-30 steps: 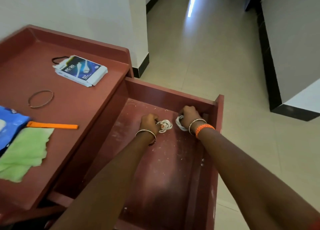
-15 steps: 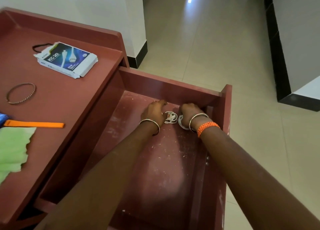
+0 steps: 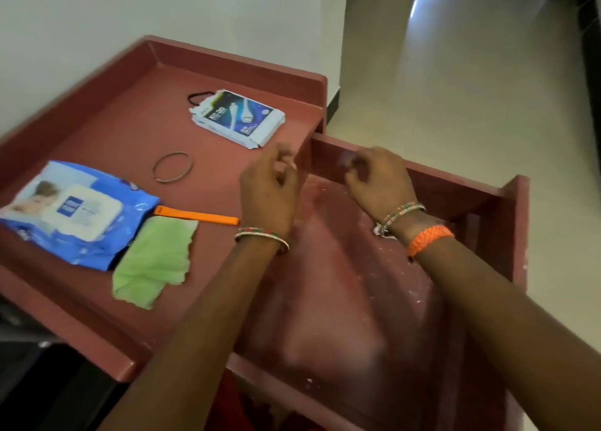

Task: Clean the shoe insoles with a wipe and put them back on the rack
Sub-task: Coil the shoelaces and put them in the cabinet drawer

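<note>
Wipes pack (image 3: pixel 73 213): blue soft pack with white flap lid, lying flat on the upper red tray top (image 3: pixel 123 144), at 9 o'clock from the hands and well apart from them. No insoles in view.
Green cloth (image 3: pixel 153 263): touching the pack's lower right edge.
Orange strip (image 3: pixel 196 216), metal bangle (image 3: pixel 172 171), white cable box (image 3: pixel 239 117): loose on the same top.
Lower red tray (image 3: pixel 341 287): at 3 o'clock of the top, dusty with white specks; a small white item (image 3: pixel 382 232) lies there, partly hidden under the right wrist.
Room: white wall behind, glossy cream tile floor (image 3: pixel 455 89) at 1 o'clock.
Left hand (image 3: pixel 268 190): raised, fingers curled, tips nearly pinched; contents blurred, cannot tell.
Right hand (image 3: pixel 377 180): raised, fingers curled inward; cannot tell whether it holds anything.
</note>
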`<action>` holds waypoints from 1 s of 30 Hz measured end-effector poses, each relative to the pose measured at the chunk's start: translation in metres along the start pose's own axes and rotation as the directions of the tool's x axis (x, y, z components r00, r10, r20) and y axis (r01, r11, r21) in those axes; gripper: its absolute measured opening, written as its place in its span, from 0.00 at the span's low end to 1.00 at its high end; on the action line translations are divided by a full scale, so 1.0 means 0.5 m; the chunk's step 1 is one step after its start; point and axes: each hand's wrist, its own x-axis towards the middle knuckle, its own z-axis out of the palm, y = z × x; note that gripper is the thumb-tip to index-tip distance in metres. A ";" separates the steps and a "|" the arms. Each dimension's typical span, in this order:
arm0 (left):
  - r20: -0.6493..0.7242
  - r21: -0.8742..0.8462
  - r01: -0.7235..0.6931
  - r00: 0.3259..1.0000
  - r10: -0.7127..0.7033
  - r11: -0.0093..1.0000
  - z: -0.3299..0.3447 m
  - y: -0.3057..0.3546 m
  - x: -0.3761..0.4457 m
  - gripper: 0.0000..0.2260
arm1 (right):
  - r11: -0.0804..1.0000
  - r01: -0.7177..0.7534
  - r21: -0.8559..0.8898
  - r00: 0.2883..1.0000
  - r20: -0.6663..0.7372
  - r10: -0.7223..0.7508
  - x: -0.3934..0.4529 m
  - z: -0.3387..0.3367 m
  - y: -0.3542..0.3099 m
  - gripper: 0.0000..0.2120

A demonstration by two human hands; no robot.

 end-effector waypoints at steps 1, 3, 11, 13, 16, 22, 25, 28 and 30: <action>-0.054 0.030 -0.005 0.999 0.007 1.000 -0.034 0.003 0.019 0.11 | 0.998 0.059 0.032 0.998 -0.018 -0.058 0.021 0.019 -0.037 0.11; -0.106 0.099 0.024 0.994 -0.014 0.995 -0.099 -0.014 0.054 0.11 | 0.992 0.121 0.023 0.993 0.005 -0.121 0.067 0.057 -0.112 0.18; -0.041 0.458 0.338 0.932 -0.360 0.822 -0.246 -0.145 0.136 0.10 | 0.953 0.118 -0.278 0.935 0.356 -0.012 0.214 0.158 -0.242 0.47; -0.029 0.461 0.306 0.944 -0.330 0.833 -0.255 -0.143 0.134 0.09 | 0.959 0.130 -0.253 0.919 0.395 -0.021 0.225 0.163 -0.240 0.40; -0.035 0.413 0.229 0.971 -0.236 0.881 -0.270 -0.128 0.126 0.08 | 0.976 0.122 -0.182 0.934 0.353 -0.052 0.219 0.153 -0.238 0.33; 0.161 0.282 -0.039 0.987 -0.008 0.959 -0.269 -0.056 0.074 0.12 | 0.998 0.062 0.013 0.982 0.176 -0.064 0.103 0.024 -0.208 0.37; 0.257 0.182 -0.081 0.966 0.032 0.980 -0.252 0.004 0.010 0.18 | 0.999 -0.030 0.036 0.977 0.213 0.022 -0.018 -0.084 -0.158 0.42; 0.332 0.175 -0.015 0.942 -0.045 0.984 -0.206 0.044 -0.077 0.18 | 0.990 -0.118 -0.083 0.913 0.383 0.141 -0.156 -0.152 -0.086 0.52; 0.488 0.170 0.122 0.852 -0.191 0.978 -0.170 0.067 -0.145 0.16 | 0.981 -0.129 -0.147 0.849 0.495 0.186 -0.246 -0.164 -0.042 0.51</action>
